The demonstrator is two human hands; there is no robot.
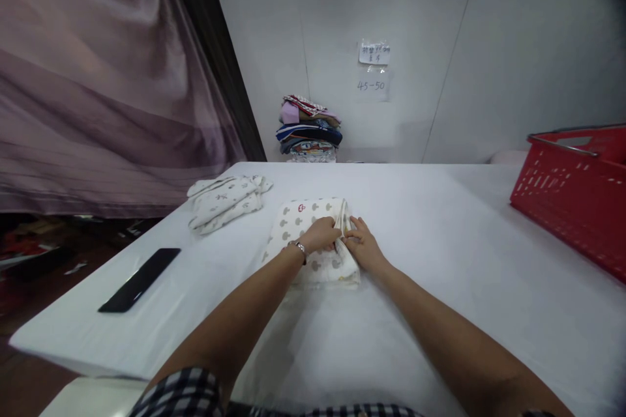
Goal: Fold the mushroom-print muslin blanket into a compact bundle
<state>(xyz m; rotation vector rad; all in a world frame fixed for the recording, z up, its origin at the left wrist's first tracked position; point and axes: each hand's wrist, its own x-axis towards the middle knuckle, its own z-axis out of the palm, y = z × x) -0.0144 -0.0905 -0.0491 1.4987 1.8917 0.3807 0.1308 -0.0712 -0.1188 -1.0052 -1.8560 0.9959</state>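
A folded white cloth (297, 225) with a grey mushroom-like print and a small red motif lies at the middle of the table. My left hand (320, 234), with a bracelet at the wrist, is closed on the cloth near its right edge. Against that same right edge is my right hand (362, 244), its fingers spread and touching the layered folds. The tips of the left fingers are partly hidden by the cloth.
A second folded white cloth (227, 202) lies at the back left of the white table (440, 228). Nearer is a flat black object (139, 281). A red basket (577, 189) stands on the right, and stacked folded textiles (310, 130) rise behind the far edge.
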